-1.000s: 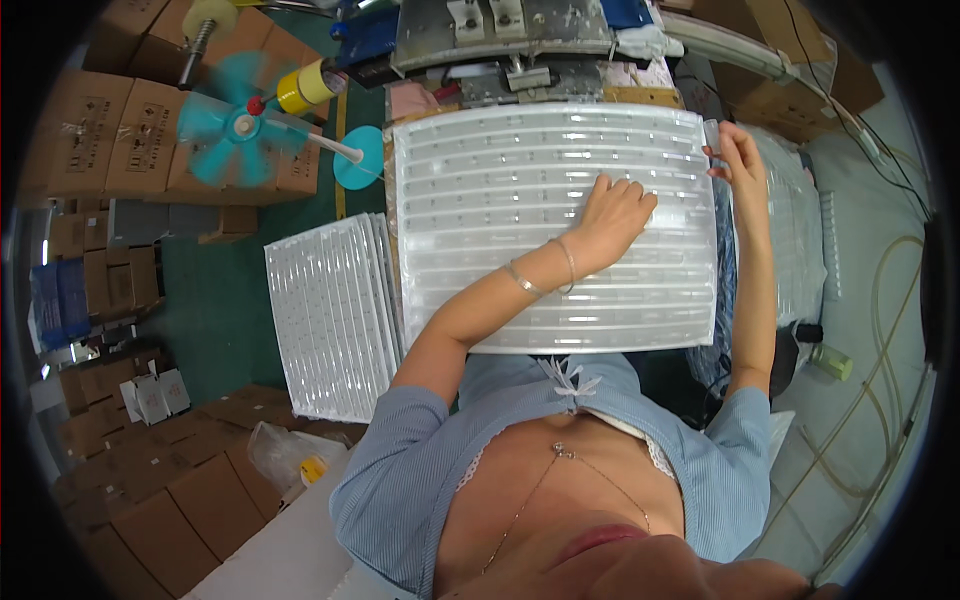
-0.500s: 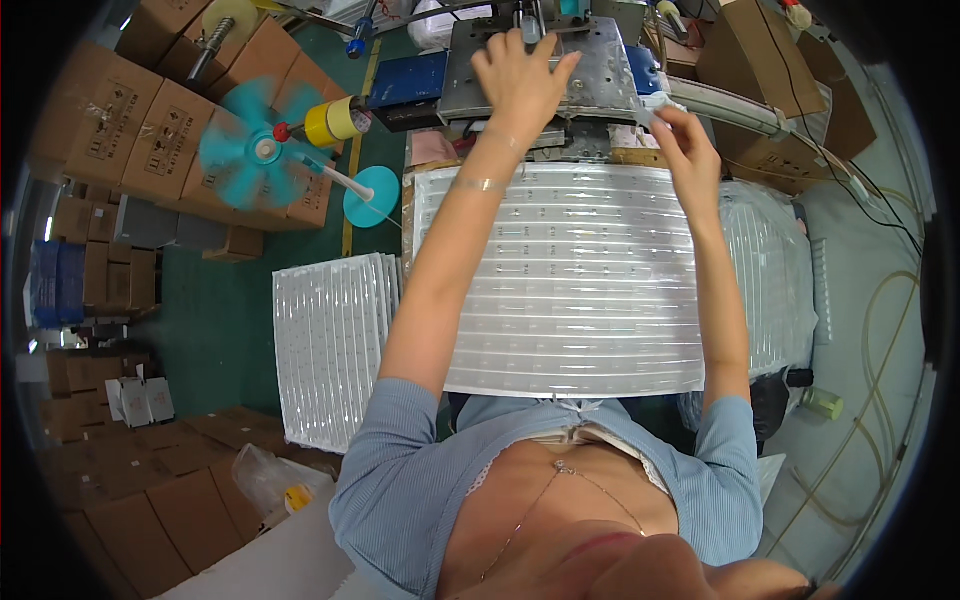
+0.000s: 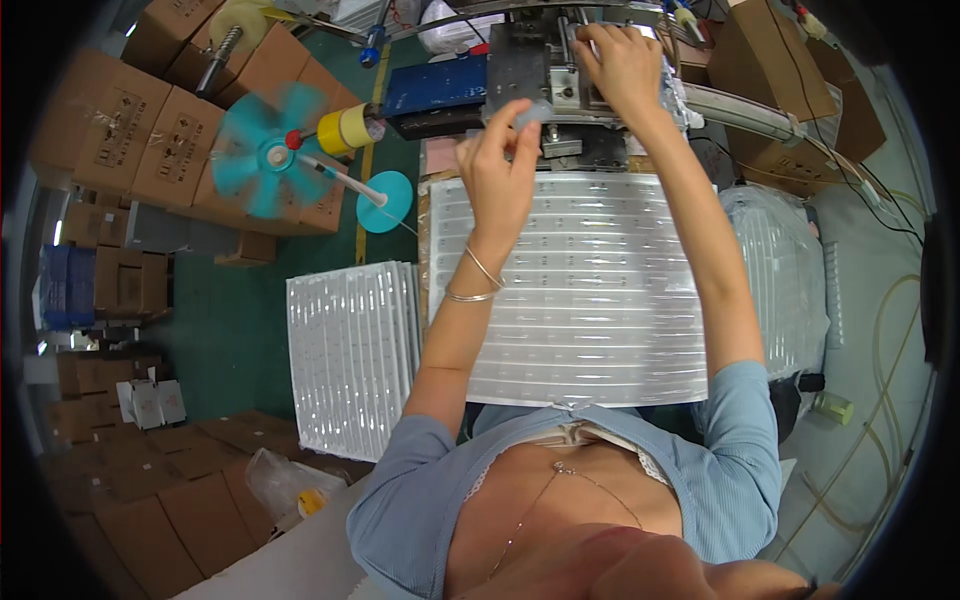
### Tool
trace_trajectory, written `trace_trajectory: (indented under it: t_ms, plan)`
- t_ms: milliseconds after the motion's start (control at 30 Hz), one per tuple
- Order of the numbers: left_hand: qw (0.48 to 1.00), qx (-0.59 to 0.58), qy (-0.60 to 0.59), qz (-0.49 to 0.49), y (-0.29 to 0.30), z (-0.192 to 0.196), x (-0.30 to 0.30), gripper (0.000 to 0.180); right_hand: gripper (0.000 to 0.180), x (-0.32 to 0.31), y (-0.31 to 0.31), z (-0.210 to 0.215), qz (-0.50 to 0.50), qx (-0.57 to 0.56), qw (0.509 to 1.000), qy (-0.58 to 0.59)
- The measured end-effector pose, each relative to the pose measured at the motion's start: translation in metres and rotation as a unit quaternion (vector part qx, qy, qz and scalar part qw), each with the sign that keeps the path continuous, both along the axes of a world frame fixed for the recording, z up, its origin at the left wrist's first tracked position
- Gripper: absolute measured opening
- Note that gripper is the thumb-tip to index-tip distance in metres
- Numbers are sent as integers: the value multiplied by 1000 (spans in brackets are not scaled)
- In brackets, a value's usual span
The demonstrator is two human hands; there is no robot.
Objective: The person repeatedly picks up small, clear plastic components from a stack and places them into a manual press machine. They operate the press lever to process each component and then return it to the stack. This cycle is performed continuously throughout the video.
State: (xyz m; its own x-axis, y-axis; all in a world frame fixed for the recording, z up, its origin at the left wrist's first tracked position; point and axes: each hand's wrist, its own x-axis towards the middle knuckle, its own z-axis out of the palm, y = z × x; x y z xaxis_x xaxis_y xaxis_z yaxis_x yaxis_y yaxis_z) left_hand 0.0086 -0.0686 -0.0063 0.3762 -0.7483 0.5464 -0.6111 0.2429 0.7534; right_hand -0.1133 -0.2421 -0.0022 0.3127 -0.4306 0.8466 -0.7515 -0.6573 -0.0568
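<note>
My left hand (image 3: 500, 165) is raised above the near edge of the machine. Its thumb and fingertips pinch a small translucent whitish piece (image 3: 538, 112), whose exact kind is unclear. On the right side of the machine, my right hand (image 3: 625, 72) rests over a metal plate with its fingers apart and bent, holding nothing I can see. Between both hands lies the metal fixture (image 3: 566, 92) of the machine, with a dark flat plate (image 3: 517, 62) to its left. Below the hands spreads a stack of white sheets (image 3: 580, 300) with rows of clear glossy strips.
More striped sheets (image 3: 350, 360) are stacked at left. A turquoise fan (image 3: 275, 155) and a yellow tape roll (image 3: 343, 131) stand left of the machine. Cardboard boxes (image 3: 110, 125) line the left side. Plastic-wrapped sheets (image 3: 775, 270) lie at right, below a pale pipe (image 3: 745, 108).
My left hand has come off the plate, drawn back and now pinches the translucent piece. My right hand has moved forward and left onto the machine. The fixture between the plates is now exposed.
</note>
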Motion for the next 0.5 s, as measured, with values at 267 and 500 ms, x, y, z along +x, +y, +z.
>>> trace_trajectory:
  t_ms: [267,500]
  plan:
    - [833,44,505,-222,17,-24,1,28,30,-75,38,-29,55,90,988,-117]
    - [546,66,788,-277,26,-42,15,24,17,-212,139,-47,25,418,908,27]
